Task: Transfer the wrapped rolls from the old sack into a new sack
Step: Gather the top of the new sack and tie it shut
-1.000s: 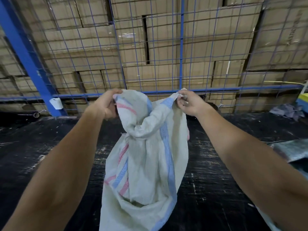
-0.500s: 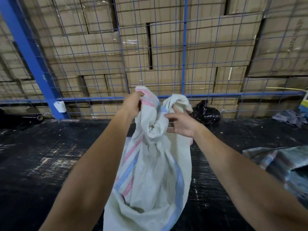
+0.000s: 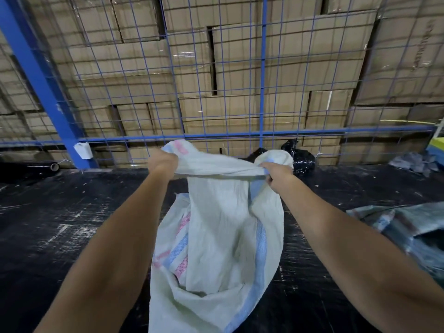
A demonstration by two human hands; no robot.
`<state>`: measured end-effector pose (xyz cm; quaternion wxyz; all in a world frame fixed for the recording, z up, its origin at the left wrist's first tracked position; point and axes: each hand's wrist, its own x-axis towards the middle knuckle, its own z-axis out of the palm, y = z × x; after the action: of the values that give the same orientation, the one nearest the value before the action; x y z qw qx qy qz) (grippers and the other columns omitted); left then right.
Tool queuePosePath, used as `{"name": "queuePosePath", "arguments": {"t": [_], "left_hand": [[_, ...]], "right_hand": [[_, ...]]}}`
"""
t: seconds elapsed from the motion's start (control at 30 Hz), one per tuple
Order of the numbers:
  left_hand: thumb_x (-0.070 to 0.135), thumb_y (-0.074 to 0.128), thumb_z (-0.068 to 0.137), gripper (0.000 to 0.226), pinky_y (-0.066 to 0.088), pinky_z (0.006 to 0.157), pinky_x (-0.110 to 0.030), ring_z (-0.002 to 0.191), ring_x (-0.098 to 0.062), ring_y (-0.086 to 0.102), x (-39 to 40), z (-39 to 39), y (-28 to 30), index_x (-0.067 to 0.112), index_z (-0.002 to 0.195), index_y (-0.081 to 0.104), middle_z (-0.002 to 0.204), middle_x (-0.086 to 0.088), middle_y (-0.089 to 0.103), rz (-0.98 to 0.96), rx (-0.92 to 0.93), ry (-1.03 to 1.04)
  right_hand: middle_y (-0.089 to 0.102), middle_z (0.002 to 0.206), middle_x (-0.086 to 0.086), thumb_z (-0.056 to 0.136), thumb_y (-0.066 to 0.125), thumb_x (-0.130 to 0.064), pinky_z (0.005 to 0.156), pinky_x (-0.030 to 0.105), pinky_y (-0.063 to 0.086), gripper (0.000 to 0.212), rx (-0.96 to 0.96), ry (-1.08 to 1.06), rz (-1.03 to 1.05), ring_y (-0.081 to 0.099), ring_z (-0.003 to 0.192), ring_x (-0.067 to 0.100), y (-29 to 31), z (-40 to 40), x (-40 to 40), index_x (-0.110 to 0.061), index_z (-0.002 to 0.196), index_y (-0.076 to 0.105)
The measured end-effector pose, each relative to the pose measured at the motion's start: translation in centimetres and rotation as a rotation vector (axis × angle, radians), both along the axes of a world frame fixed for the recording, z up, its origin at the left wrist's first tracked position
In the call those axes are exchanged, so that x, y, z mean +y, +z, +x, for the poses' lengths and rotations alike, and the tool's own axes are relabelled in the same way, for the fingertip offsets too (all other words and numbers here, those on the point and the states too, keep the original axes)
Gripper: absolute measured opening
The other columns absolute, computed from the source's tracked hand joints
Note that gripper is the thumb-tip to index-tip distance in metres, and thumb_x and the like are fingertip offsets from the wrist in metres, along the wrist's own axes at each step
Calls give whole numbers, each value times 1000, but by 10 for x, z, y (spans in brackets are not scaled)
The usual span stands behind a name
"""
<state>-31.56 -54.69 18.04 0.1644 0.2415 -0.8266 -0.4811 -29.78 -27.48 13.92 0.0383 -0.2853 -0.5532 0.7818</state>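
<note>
Stretching mouth of white woven sack (image 3: pixel 216 236), centre frame: left hand (image 3: pixel 162 162) at 11 o'clock, right hand (image 3: pixel 276 174) at 1 o'clock, fingers of both curled, gripping rim taut. Step judged: opening new sack. Next: spread mouth wider. Darker sack (image 3: pixel 408 227) at 3 o'clock; rolls unseen.

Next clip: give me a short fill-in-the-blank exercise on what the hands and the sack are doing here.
1. Both hands grip the top edge of the white ____.
2. The left hand and right hand pull the sack edge ____ between them.
3. Behind the blue wire mesh stand stacked cardboard ____.
4. Beyond the right hand lies a ____ plastic bag.

Missing words: sack; taut; boxes; black
</note>
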Motion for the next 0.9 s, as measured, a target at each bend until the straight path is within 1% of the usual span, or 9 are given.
{"name": "queuePosePath", "arguments": {"t": [0.13, 0.23, 0.33, 0.4, 0.53, 0.63, 0.73, 0.8, 0.9], "left_hand": [[20, 64, 90, 39, 55, 82, -39, 105, -34, 60, -13, 10, -2, 5, 125, 56, 126, -17, 58, 115, -93, -23], [15, 56, 93, 26, 58, 79, -45, 97, -34, 63, -15, 12, 13, 0, 114, 54, 121, -27, 60, 637, -106, -228], [2, 37, 98, 15, 58, 82, -46, 89, -35, 62, -11, 24, 42, -5, 102, 49, 102, -26, 57, 1015, 110, -181], [-10, 32, 94, 26, 61, 72, -43, 99, -39, 64, -6, 19, 50, -8, 112, 51, 119, -30, 55, 1196, 255, -164], [1, 57, 95, 17, 56, 74, -17, 72, -17, 59, 19, 28, 44, 5, 111, 61, 102, -9, 59, 1051, 107, -154], [25, 71, 87, 18, 55, 83, -28, 79, -21, 52, 39, 54, 25, 15, 88, 56, 87, -8, 51, 1210, -40, -57], [31, 59, 96, 28, 46, 102, -32, 100, -27, 56, 47, 51, 9, 16, 120, 59, 111, -8, 62, 1126, -103, -100], [19, 46, 101, 42, 47, 92, -27, 106, -21, 57, 37, 42, 5, 9, 142, 46, 143, -7, 51, 897, -21, -194], [11, 43, 100, 44, 53, 79, -28, 89, -19, 55, 9, 19, 3, 1, 143, 44, 145, -9, 49, 683, 31, -207]], "right_hand": [[53, 80, 6, 76, 85, -21, 52, 23, 45, 50, -6, -39, -83, 47, 61, 15, -10, -1, 8, -9, 112, 53], [63, 109, 7, 77, 78, -38, 76, 37, 58, 58, 165, -123, -203, 64, 96, 26, 6, -8, 11, -12, 122, 53], [66, 105, 5, 93, 60, -35, 72, 30, 57, 28, 419, -120, -459, 65, 90, 20, 32, -11, 20, -11, 107, 61], [64, 99, 5, 96, 59, -28, 79, 27, 56, 19, 468, -92, -532, 62, 83, 18, 47, -11, 20, -10, 104, 61], [68, 109, 8, 88, 72, -21, 76, 31, 59, 46, 464, 28, -443, 68, 95, 23, 62, -9, 2, -3, 129, 60], [73, 111, 15, 81, 78, -16, 82, 49, 59, 49, 427, 49, -408, 72, 100, 31, 66, -7, -6, -7, 126, 63], [73, 108, 17, 78, 79, -13, 77, 53, 59, 43, 387, 38, -340, 72, 97, 33, 64, -5, -4, -6, 118, 66], [74, 92, 13, 80, 74, -11, 74, 44, 60, 25, 352, 0, -310, 72, 79, 29, 60, -2, 4, -7, 103, 67], [56, 69, 4, 80, 57, 2, 52, 22, 49, 14, 278, -149, -368, 54, 48, 17, 51, 2, 19, -11, 79, 53]]}}
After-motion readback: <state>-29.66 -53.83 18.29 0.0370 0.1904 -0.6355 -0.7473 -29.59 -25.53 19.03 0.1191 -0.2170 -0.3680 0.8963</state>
